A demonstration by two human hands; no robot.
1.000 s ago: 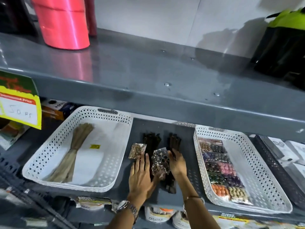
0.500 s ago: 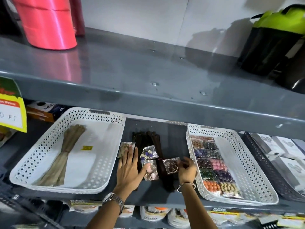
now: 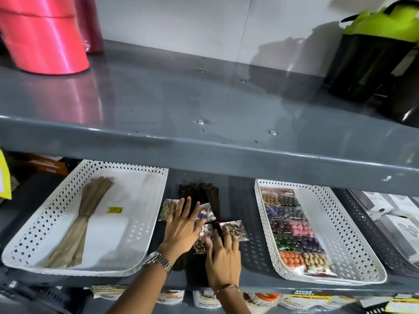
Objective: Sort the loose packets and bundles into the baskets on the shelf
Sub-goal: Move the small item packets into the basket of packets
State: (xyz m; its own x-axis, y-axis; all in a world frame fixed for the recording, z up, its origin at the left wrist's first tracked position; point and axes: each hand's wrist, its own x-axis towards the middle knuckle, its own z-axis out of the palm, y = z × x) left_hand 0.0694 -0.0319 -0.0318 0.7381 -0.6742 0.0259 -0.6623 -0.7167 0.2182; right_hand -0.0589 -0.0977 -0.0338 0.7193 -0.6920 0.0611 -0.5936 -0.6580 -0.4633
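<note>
Two hands work at lower centre: the right hand [image 3: 223, 257] and the left hand [image 3: 182, 230], fingers spread flat, press the loose packets [image 3: 233, 230] lying between the left basket [image 3: 45, 223] and right basket [image 3: 351, 234]; behind lie dark bundles [image 3: 204, 193].

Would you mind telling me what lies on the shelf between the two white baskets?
In the head view, between the left basket and the right basket lie loose clear packets over dark bundles, with both hands on them.
</note>
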